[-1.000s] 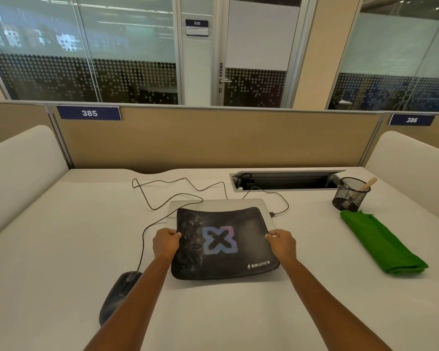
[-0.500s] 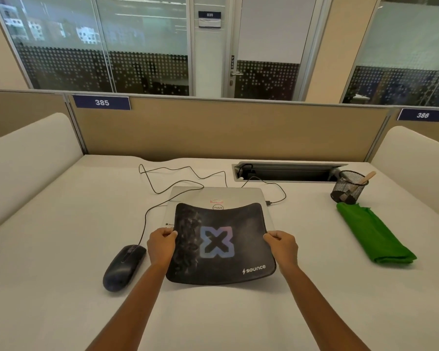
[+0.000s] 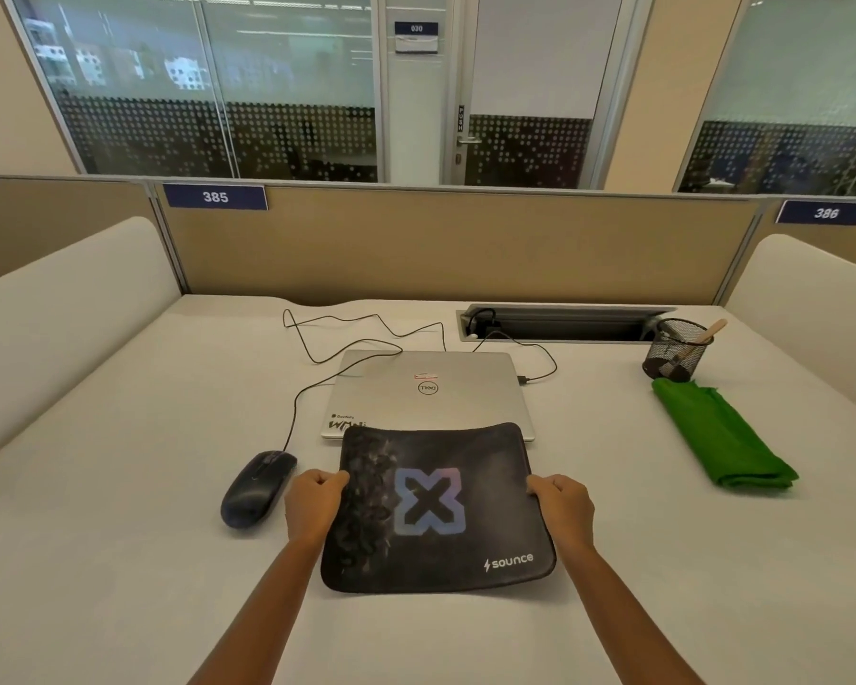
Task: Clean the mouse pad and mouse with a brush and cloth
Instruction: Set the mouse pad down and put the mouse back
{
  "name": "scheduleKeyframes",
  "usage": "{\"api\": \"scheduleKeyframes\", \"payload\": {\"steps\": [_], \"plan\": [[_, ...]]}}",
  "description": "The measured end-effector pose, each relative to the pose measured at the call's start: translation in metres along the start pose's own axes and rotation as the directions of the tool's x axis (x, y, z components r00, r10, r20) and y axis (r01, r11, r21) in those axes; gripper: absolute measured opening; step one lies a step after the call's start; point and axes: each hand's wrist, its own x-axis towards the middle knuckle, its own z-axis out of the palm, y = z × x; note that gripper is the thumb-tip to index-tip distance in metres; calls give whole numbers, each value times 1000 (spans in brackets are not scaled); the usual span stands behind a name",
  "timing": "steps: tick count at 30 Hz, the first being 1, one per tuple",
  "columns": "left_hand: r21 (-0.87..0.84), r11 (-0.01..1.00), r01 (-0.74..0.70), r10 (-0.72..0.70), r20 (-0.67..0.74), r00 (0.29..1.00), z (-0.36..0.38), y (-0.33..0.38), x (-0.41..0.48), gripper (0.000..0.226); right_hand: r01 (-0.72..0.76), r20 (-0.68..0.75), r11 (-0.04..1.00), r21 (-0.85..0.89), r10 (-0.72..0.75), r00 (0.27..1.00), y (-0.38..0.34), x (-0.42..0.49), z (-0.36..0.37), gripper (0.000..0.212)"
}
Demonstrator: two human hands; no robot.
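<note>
Mouse pad (image 3: 436,511) is black with a big blue and purple X in the middle. It has a grey smudgy pattern down its left part and the white word "sounce" in the near right corner. It is in the middle of the white desk (image 3: 119,487), right in front of the person. Its far edge covers the near edge of a shut silver laptop (image 3: 426,388). The pad bends a little. The left hand (image 3: 315,506) pinches the pad's left edge with curled fingers, and the right hand (image 3: 564,506) pinches the right edge the same way. A black mouse (image 3: 255,489) lies on the desk just left of the left hand, and its thin cable (image 3: 295,407) runs off toward the laptop. Well off to the right lies a folded green cloth (image 3: 717,437). Just behind it stands a black mesh cup (image 3: 675,355) with a wooden-handled brush (image 3: 707,333) inside.
</note>
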Motion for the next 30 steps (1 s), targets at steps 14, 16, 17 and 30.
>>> {"api": "scheduleKeyframes", "payload": {"steps": [14,16,17,30], "plan": [[372,928,-21,-45,168,985,-10,-2,3,35,-73,26,941,-331,87,996,2,-15,-2,38],[395,918,-20,-54,175,983,-11,-2,2,35,-74,29,926,-370,91,995,4,-17,-3,38],[400,916,-23,-53,179,983,-11,-2,2,35,-73,30,920,-385,91,995,5,-18,-4,38],[412,903,-122,58,165,985,-13,-4,-8,23,-51,1,915,-400,57,998,2,-24,-4,26]]}}
